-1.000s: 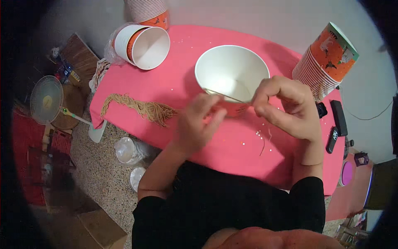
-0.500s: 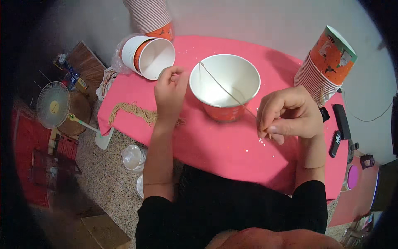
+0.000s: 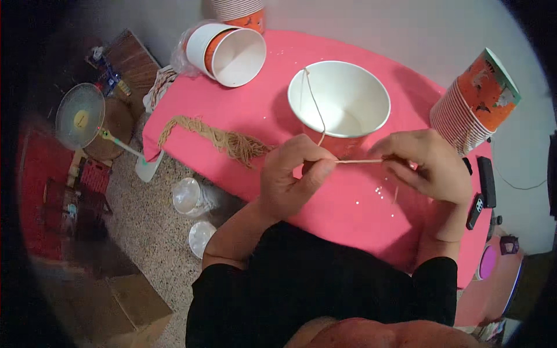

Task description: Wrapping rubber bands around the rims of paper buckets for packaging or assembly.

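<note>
A tan string [image 3: 361, 161] is stretched between my two hands, just in front of a paper bucket, white inside and orange outside [image 3: 339, 95]. My left hand [image 3: 293, 177] pinches the string between thumb and forefinger. My right hand [image 3: 432, 165] has its fingers closed on the string's other side, and a short loose end dangles below it. From the left hand the string runs up to the bucket's far left rim, where it is attached. A bundle of tan strings [image 3: 223, 139] lies on the pink-covered table [image 3: 278, 98], left of my left hand.
Nested paper buckets [image 3: 238, 58] lie on their side at the back left, partly in clear plastic. A tall stack of orange buckets [image 3: 478, 98] stands at the right, near a black remote [image 3: 474, 210]. Small white bits [image 3: 380, 192] dot the cloth. Plastic-wrapped containers [image 3: 188, 196] stand on the floor.
My left hand has come from the bucket's left side to its front and taken hold of the string. My right hand has shifted slightly right. The view has shifted too.
</note>
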A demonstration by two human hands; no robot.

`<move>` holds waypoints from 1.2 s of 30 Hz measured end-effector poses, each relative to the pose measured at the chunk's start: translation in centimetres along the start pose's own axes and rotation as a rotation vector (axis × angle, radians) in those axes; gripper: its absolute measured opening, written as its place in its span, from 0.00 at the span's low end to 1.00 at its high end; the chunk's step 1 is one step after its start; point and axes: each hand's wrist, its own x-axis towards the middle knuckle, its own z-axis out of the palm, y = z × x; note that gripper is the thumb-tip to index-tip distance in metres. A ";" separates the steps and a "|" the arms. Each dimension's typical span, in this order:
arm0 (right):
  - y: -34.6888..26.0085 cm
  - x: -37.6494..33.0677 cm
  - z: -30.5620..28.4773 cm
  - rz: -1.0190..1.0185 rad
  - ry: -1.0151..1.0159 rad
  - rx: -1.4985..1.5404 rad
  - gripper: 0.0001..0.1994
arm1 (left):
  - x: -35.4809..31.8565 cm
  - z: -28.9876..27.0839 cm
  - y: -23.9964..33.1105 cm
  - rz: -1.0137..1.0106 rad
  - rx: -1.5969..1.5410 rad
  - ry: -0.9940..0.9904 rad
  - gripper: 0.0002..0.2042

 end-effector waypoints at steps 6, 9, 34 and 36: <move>1.0 0.2 -0.8 0.120 0.075 -0.079 0.09 | -1.2 -0.4 0.1 -0.028 0.017 0.062 0.01; 1.9 -0.3 -1.1 0.159 0.105 -0.190 0.08 | -1.5 -0.6 -0.4 -0.015 0.010 0.063 0.01; 2.6 -0.2 -1.4 0.158 0.100 -0.197 0.06 | -3.4 -0.4 -3.6 -0.378 -0.016 0.213 0.01; 2.4 0.0 -1.2 0.112 0.146 -0.110 0.05 | -3.6 -0.6 -3.9 -0.398 0.015 0.279 0.01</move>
